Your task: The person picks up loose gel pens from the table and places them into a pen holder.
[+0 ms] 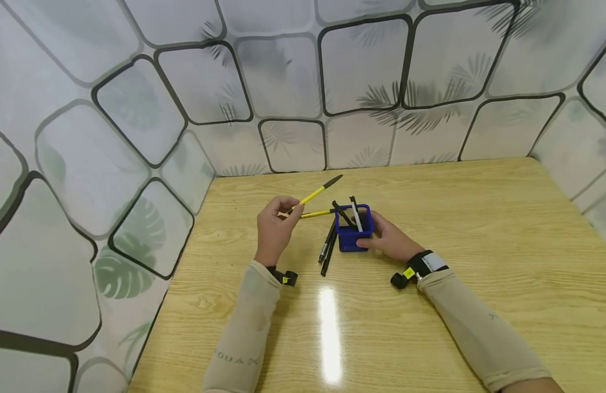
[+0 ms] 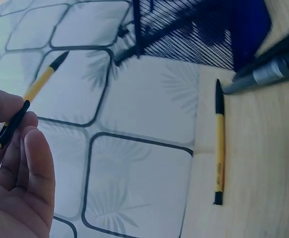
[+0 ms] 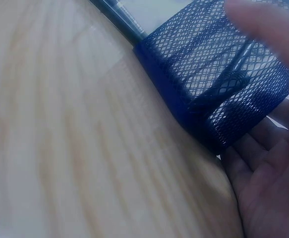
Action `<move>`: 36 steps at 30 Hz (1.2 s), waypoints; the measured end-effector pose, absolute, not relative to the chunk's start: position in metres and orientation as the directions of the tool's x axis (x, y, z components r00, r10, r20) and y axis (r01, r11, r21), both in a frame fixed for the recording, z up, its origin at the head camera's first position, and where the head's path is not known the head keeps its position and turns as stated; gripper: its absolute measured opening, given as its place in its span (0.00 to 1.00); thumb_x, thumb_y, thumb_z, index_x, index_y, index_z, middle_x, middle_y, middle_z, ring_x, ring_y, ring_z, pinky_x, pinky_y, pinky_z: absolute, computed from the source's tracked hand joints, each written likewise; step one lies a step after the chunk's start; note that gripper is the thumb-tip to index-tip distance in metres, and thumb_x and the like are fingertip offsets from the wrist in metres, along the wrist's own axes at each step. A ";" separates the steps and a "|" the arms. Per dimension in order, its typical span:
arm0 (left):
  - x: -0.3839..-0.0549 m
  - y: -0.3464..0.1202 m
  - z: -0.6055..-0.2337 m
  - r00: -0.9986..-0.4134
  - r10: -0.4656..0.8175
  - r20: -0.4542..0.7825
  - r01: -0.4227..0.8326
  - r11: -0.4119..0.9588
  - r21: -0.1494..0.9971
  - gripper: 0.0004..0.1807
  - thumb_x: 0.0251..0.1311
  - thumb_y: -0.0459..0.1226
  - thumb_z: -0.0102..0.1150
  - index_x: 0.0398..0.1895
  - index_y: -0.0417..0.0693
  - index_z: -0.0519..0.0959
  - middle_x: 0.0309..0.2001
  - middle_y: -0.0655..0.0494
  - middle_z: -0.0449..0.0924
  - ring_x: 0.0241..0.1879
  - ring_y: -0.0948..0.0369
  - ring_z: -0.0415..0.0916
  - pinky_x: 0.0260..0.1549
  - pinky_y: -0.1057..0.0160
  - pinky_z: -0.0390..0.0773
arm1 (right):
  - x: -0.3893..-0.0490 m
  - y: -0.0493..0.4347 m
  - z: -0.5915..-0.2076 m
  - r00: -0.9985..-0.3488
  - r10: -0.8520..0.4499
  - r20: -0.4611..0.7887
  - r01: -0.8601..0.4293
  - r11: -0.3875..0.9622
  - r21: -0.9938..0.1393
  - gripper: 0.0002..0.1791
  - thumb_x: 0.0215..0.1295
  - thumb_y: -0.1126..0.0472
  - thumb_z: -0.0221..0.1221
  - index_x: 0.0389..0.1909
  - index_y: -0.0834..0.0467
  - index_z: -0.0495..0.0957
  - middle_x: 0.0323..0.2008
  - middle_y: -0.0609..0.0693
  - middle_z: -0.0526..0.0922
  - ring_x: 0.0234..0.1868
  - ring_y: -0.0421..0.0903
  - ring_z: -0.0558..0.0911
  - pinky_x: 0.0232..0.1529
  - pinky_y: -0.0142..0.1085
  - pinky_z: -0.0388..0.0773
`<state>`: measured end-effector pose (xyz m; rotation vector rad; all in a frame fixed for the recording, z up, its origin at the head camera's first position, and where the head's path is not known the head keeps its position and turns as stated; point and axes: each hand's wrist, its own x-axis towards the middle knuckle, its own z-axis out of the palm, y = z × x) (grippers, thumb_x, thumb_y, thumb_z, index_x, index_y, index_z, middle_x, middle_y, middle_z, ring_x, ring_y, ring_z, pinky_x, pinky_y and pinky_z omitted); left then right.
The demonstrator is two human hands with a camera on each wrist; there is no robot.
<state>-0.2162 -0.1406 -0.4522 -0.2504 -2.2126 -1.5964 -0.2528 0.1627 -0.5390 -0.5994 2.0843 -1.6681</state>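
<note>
Yellow pen (image 1: 315,194) is being pinched by left hand (image 1: 277,228) at head-frame centre; blue mesh holder (image 1: 351,242) is being gripped by right hand (image 1: 394,241) just right of centre, white pen (image 1: 356,216) being held inside.

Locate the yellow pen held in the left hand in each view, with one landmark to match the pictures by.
Head: the yellow pen is near the centre, angled up-right from the left hand.
Left wrist: the pen is upper left.
Right wrist: not in it.
Shared landmark: blue mesh cup, just right of centre in head, top in left wrist, upper right in right wrist.
</note>
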 end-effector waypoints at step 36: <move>-0.187 -0.119 -0.410 -0.885 0.034 0.464 0.448 0.333 0.830 0.12 0.62 0.27 0.70 0.48 0.38 0.81 0.38 0.43 0.84 0.34 0.51 0.81 0.29 0.63 0.79 | -0.253 0.163 -0.539 -0.824 -0.566 -0.034 -0.098 0.201 -0.975 0.50 0.67 0.52 0.71 0.82 0.47 0.50 0.77 0.58 0.62 0.79 0.59 0.59 0.76 0.58 0.56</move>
